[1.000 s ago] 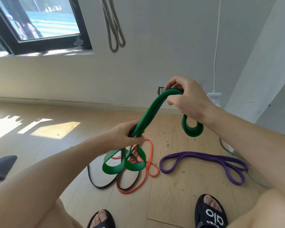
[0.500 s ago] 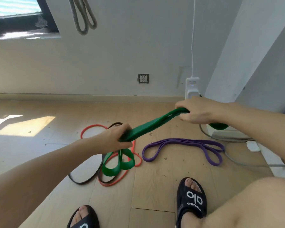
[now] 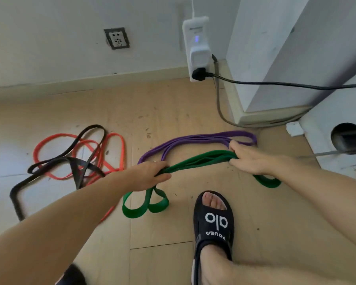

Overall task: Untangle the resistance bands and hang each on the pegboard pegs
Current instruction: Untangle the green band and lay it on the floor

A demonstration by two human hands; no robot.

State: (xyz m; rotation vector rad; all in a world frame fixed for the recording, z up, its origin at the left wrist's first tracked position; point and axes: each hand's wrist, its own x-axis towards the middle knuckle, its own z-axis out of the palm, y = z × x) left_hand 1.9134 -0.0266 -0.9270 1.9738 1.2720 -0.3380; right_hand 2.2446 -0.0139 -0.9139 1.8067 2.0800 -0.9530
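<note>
While left hand and right hand grip green band, purple band just beyond.

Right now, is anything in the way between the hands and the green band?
No. Both hands already hold the green band: the left hand grips one end, the right hand grips the other. The purple band lies just behind it on the floor, apart from the red band and black band. No pegboard is in view.
</note>
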